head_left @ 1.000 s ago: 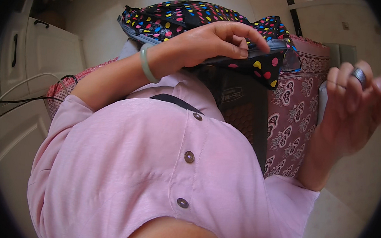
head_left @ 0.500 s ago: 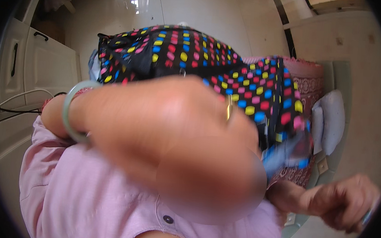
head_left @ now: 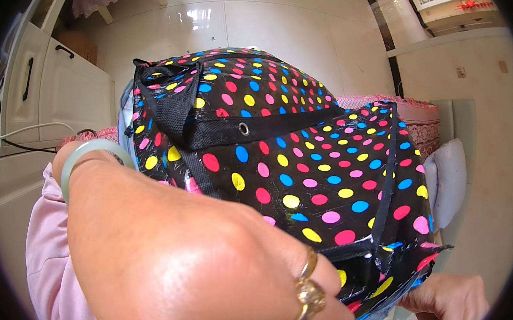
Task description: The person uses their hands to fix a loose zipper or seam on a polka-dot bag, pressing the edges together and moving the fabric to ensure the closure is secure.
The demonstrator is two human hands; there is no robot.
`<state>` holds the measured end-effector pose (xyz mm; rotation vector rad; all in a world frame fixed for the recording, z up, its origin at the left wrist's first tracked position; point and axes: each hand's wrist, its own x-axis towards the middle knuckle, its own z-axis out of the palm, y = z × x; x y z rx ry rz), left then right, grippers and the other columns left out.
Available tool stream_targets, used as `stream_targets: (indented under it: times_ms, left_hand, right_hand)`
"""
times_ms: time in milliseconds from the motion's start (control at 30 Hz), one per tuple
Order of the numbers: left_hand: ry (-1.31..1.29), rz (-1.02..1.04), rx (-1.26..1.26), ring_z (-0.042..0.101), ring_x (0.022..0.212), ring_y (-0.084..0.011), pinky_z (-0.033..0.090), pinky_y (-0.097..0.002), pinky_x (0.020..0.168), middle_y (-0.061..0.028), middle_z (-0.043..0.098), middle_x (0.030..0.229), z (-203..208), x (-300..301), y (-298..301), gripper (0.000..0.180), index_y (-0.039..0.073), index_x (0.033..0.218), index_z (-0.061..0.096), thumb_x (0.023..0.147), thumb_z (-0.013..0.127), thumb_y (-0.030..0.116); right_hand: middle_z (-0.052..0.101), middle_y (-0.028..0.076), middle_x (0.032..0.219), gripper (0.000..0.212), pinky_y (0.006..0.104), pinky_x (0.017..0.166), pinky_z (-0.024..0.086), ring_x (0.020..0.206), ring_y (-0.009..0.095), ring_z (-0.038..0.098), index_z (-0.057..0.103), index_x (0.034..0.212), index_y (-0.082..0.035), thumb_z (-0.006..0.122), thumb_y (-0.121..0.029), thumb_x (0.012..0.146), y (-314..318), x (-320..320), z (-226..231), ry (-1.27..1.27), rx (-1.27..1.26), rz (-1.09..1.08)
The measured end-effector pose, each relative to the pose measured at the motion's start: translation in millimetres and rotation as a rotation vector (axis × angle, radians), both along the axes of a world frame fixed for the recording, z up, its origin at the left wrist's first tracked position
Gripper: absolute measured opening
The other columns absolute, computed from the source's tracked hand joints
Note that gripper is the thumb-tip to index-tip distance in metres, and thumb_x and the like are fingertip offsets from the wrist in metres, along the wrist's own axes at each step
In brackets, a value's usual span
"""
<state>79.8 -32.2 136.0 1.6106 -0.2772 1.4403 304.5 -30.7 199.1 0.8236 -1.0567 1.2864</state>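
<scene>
A large black storage bag [head_left: 303,175] with bright pink, yellow and blue dots fills the middle of the view, bulging, with a black strap [head_left: 253,129] and a metal eyelet across it. My left hand [head_left: 201,263], wearing a green bangle and a gold ring, is closed over the near part of the bag. Its fingertips and whatever they grip are hidden under the hand. My right hand [head_left: 451,307] sits beyond the bag's near right corner, fingers curled in. What it may hold is out of sight.
White cabinets [head_left: 65,93] with black handles stand on the left, with a pale cable [head_left: 39,126] beside them. On the right are a pink patterned cover [head_left: 420,127], a light pillow [head_left: 448,185] and a wall. Shiny tiles [head_left: 278,25] lie beyond the bag.
The bag's near side has come up and closer, now covering the front of my pink shirt. My left hand has moved down and left. My right hand has shifted slightly left and down, toward the bag's corner.
</scene>
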Motion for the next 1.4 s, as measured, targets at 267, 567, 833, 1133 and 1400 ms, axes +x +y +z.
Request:
stream_targets:
  times_ms: [267, 567, 833, 1133, 1400]
  left_hand:
    - [0.042, 0.058, 0.056, 0.050, 0.056, -0.0230, 0.038, -0.0309, 0.046, -0.0144, 0.054, 0.073, -1, 6, 1, 0.003, -0.006, 0.083, 0.063, 0.082, 0.064, -0.003]
    - [0.072, 0.096, 0.118, 0.050, 0.056, -0.0240, 0.039, -0.0317, 0.047, -0.0140, 0.053, 0.073, -2, 3, 1, 0.004, -0.006, 0.083, 0.063, 0.085, 0.062, -0.002]
    - [0.106, 0.154, 0.125, 0.050, 0.057, -0.0248, 0.041, -0.0323, 0.049, -0.0136, 0.052, 0.074, -9, -2, -3, 0.006, -0.005, 0.084, 0.062, 0.087, 0.060, 0.000]
    - [0.129, 0.146, 0.130, 0.050, 0.058, -0.0258, 0.042, -0.0331, 0.050, -0.0131, 0.051, 0.074, -7, 2, 3, 0.008, -0.004, 0.085, 0.061, 0.089, 0.058, 0.001]
    - [0.519, 0.047, -0.121, 0.061, 0.076, -0.0263, 0.049, -0.0343, 0.064, -0.0095, 0.062, 0.086, -47, 10, 31, 0.009, 0.003, 0.090, 0.063, 0.089, 0.064, 0.012]
  right_hand:
    - [0.058, 0.015, 0.062, 0.025, 0.0350, 0.041, 0.050, 0.046, 0.022, 0.055, 0.057, 0.069, 0.002, 0.068, 0.022, 0.057, -1, 17, 1, 0.005, -0.251, 0.246]
    - [0.059, 0.014, 0.067, 0.021, 0.0335, 0.040, 0.045, 0.050, 0.023, 0.057, 0.063, 0.077, 0.003, 0.066, 0.018, 0.062, 26, -29, -5, -0.312, -0.089, 0.494]
    - [0.057, 0.005, 0.068, 0.015, 0.0269, 0.044, 0.035, 0.051, 0.014, 0.049, 0.070, 0.090, -0.006, 0.063, 0.002, 0.080, 25, -36, -4, -0.566, -0.122, 0.385]
    - [0.054, 0.006, 0.068, 0.007, 0.0272, 0.047, 0.038, 0.055, 0.015, 0.049, 0.062, 0.091, -0.003, 0.066, -0.005, 0.085, 24, -28, -7, -0.561, -0.158, 0.304]
    - [0.047, 0.005, 0.069, 0.013, 0.0249, 0.046, 0.040, 0.050, 0.010, 0.046, 0.051, 0.080, 0.000, 0.058, 0.011, 0.081, 23, 32, -42, -0.389, -0.605, -0.101]
